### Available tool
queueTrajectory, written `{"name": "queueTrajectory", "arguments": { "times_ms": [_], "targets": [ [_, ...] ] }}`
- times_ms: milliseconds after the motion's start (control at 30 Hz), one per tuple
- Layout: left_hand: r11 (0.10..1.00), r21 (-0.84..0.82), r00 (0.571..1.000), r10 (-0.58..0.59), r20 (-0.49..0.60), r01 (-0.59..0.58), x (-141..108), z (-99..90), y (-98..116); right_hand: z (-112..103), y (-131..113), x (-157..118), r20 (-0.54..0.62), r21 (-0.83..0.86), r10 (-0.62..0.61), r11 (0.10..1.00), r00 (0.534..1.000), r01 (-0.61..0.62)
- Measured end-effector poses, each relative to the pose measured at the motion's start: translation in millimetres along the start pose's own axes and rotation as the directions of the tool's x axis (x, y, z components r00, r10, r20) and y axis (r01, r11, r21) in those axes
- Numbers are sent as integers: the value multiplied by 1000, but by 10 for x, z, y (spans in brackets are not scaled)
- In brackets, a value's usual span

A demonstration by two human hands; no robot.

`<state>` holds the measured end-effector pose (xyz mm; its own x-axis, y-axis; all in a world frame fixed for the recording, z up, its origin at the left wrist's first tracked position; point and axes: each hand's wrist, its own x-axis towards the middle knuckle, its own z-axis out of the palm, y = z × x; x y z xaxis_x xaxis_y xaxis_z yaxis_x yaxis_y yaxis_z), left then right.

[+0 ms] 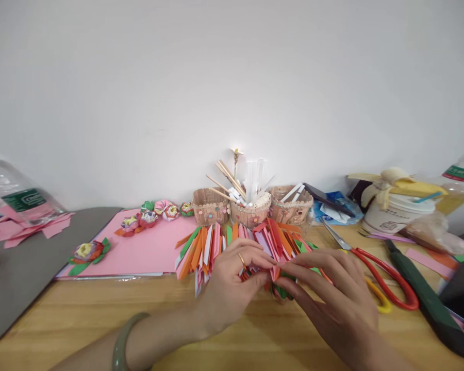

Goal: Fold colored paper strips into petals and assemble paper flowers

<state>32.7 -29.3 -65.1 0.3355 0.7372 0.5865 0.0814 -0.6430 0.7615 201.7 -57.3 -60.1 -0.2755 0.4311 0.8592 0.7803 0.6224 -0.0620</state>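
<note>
My left hand (pixel 237 283), with a ring on one finger and a bangle (pixel 120 345) on the wrist, is closed in a pinch. My right hand (pixel 332 291) meets it fingertip to fingertip, also pinching. Between the fingertips is a small folded pink paper piece (pixel 274 272), partly hidden by the fingers. Right behind and under the hands lie many folded paper strips (pixel 197 252) in orange, pink, green, red and white. To the right of my right hand are red-handled scissors (pixel 386 273) and a yellow handle (pixel 381 296).
Three small woven baskets (pixel 211 208) stand by the wall; the middle one holds sticks. Paper flowers (pixel 88 252) rest on and beside pink sheets (pixel 147 252). A dark green tool (pixel 425 293), a lidded cup (pixel 396 214) under a banana peel and a bottle (pixel 462 178) are at right.
</note>
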Motion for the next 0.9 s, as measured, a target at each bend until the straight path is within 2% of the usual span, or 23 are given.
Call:
{"name": "queueTrajectory", "arguments": {
  "times_ms": [100,167,300,433,533,667,900],
  "targets": [
    [1000,-20,1000,9,12,-9,5,3,-4,1,2,17,9,64,11,998,1000,-11],
    [999,-33,1000,11,12,-11,7,1,-12,2,11,30,47,166,34,985,998,-41],
    [999,-52,1000,-2,20,3,4,-7,-18,3,38,37,244,418,97,887,965,-195],
    [986,-39,986,-158,41,160,-6,-14,30,17,68,2,376,504,197,776,906,-378],
    [976,-28,976,-215,43,216,-7,-15,64,35,91,-24,412,526,235,727,880,-441],
    [988,-41,988,-149,40,150,-4,-14,59,51,115,-36,433,560,238,684,869,-466],
    [988,-65,989,-139,42,142,-1,-17,51,66,117,-45,438,616,262,609,860,-499]
  ]
}}
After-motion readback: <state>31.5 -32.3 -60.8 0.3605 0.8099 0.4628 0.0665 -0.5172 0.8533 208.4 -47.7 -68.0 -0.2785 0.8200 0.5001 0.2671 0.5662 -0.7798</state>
